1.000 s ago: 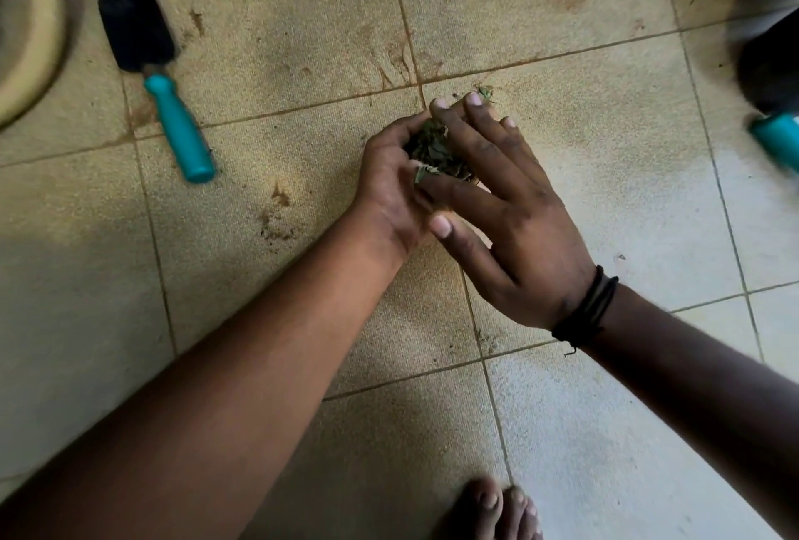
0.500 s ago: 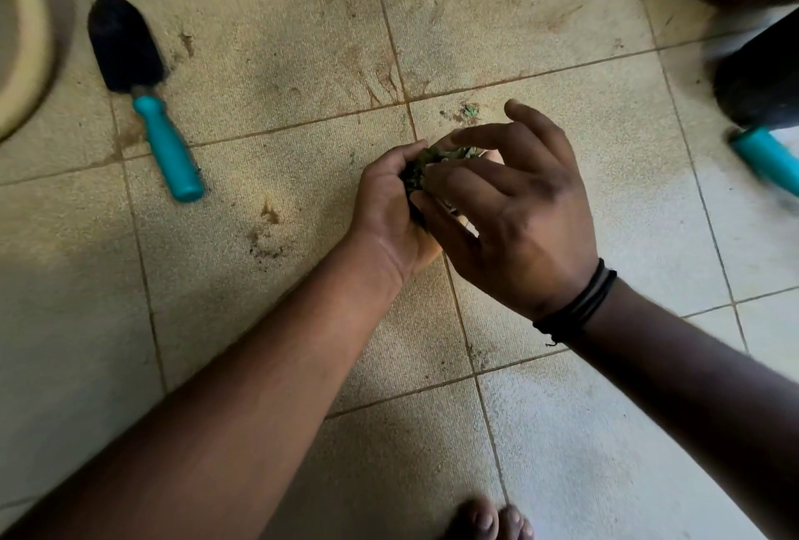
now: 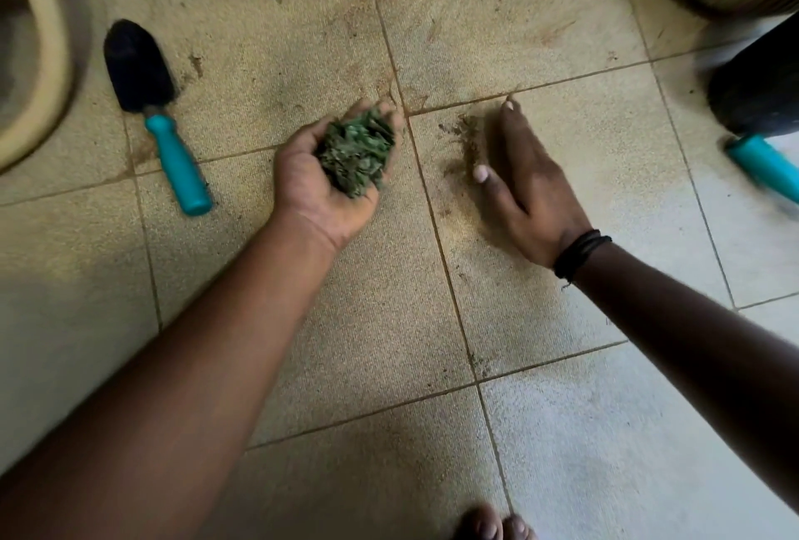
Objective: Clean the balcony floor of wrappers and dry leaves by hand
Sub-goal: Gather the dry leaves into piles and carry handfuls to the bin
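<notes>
Mid-collection step, by the look of it. Left hand (image 3: 328, 180) palm up, cupped around dry leaves (image 3: 356, 152), crumpled, green-brown, piled loose. Right hand (image 3: 519, 180) at 3 o'clock of left, fingers straight, edge-on against tile floor (image 3: 259, 77) beside fine crumbs (image 3: 465, 137) (gritty, soil-like). Next likely: rake crumbs together, pinch up, add to pile. Trowel (image 3: 151, 107) at 9 o'clock, teal handle, matte black blade.

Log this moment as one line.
left hand: cupping dry green leaf pile | right hand: flat, sweeping brown crumbs on beige tiled floor
</notes>
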Motion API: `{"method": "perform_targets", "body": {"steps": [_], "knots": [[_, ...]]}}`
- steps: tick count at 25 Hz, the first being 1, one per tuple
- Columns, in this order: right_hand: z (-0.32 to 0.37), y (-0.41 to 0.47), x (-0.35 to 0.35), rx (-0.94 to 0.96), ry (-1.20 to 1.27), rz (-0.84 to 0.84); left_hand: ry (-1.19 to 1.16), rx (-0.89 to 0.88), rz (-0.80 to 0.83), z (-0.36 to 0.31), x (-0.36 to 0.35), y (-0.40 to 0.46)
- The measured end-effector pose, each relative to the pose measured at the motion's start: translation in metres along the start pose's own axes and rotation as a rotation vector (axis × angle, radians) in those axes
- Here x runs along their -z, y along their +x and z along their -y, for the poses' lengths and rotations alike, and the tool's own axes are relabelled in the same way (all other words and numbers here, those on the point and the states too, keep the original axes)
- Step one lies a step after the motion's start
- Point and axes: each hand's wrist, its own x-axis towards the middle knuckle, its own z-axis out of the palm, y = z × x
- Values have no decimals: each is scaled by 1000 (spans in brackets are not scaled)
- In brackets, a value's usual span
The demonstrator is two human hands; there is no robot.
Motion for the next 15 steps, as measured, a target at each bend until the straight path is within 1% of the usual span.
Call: {"method": "perform_targets", "body": {"steps": [1, 2, 4, 8, 10, 12, 14, 15], "knots": [[-8, 5, -6, 20, -85, 107, -14, -26, -9, -7, 2, 2], [-10, 11, -11, 63, -176, 166, -41, -46, -9, -11, 2, 3], [-3, 27, -17, 171, -283, 223, -84, -66, -13, -14, 4, 5], [2, 40, -20, 411, -308, 287, -64, -61, -53, -10, 5, 5], [-7, 33, -15, 469, -266, 270, -47, -46, -66, -8, 5, 4], [-16, 18, -11, 495, -213, 217, -49, -33, -69, -3, 3, 4], [-20, 3, -4, 498, -136, 103, -42, -10, -51, 2, 2, 3], [-19, -1, -1, 468, -96, 0, -40, 4, -37, 6, 1, 3]]}}
